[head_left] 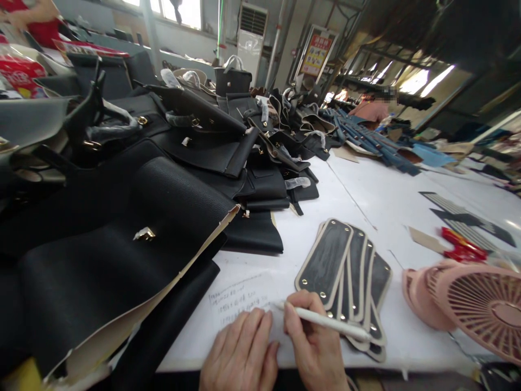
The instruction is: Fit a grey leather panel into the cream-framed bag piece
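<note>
My right hand (313, 345) grips a white pen (331, 322), its tip resting near lines of handwriting (238, 301) on the white table surface (345, 190). Flat beside the writing lies my left hand (242, 350), fingers stretched out and holding nothing. Just beyond my right hand is a fanned stack of dark rounded panels (325, 255) with pale edges and small metal eyelets. To the left, a large black leather bag piece (122, 239) with a gold clasp lies close to the writing.
Black bags (211, 136) with plastic-wrapped handles are heaped across the left and back. At right stand a pink fan (484, 304) and a red wrapper (462, 244). Blue strips (366, 138) lie farther back, near a person in pink (372, 110).
</note>
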`<state>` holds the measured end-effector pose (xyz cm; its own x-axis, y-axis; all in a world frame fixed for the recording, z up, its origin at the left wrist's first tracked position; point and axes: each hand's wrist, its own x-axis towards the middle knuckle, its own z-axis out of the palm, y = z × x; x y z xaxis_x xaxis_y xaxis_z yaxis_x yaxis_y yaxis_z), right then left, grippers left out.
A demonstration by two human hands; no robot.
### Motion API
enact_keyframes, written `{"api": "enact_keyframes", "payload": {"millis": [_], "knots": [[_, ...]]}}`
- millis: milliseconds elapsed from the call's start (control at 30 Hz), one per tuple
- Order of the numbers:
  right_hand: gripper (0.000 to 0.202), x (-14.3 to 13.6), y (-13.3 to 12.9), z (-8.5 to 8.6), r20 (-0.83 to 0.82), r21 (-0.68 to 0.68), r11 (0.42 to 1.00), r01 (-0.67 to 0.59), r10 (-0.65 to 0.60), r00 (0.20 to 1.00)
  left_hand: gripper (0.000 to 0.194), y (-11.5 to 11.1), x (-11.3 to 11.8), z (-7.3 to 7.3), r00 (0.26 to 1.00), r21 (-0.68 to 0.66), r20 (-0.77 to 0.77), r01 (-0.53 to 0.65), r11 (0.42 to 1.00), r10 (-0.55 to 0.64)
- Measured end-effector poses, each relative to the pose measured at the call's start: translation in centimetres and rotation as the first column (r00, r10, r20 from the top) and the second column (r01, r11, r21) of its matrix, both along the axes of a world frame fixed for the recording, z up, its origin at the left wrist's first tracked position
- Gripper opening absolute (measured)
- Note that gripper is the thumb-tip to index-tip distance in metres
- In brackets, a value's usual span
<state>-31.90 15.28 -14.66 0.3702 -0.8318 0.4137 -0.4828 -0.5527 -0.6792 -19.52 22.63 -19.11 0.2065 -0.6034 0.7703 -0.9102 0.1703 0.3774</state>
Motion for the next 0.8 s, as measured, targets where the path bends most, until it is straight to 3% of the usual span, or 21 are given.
{"api": "enact_keyframes", "payload": {"millis": [100,167,233,400,533,633,800], "knots": [[0.011,-0.1,0.2,0.0,0.034,0.054,0.999,-0.006,0.004,0.999,0.018,0.4,-0.1,0.2,0.994,-0.078,-0.105,0.024,0.997,-0.032],[0.006,-0.1,0.2,0.2,0.055,0.009,0.999,-0.041,0.041,0.998,0.017,1.0,0.0,0.3,0.984,-0.099,-0.175,0.003,0.995,-0.02],[0.014,-0.1,0.2,0.4,0.062,-0.087,0.99,-0.115,0.121,0.991,0.017,2.1,0.5,0.3,0.98,-0.085,-0.201,-0.017,0.996,-0.001],[0.036,-0.2,0.6,0.9,0.016,-0.268,0.937,-0.223,0.236,0.972,0.022,4.8,2.3,0.0,0.994,-0.008,-0.108,0.025,1.0,-0.026],[0.042,0.1,1.6,0.8,-0.113,-0.405,0.865,-0.297,0.275,0.955,0.024,5.5,2.8,-0.2,0.995,-0.059,-0.078,0.061,0.996,-0.065],[0.043,0.8,2.6,-0.2,-0.091,-0.385,0.842,-0.379,0.374,0.923,0.029,5.6,2.8,-0.8,0.992,-0.09,-0.103,0.06,0.994,-0.07],[0.046,1.8,3.6,-1.6,-0.128,-0.366,0.792,-0.489,0.478,0.869,0.033,6.1,3.7,-0.7,0.995,0.01,-0.008,0.096,0.995,-0.096]]}}
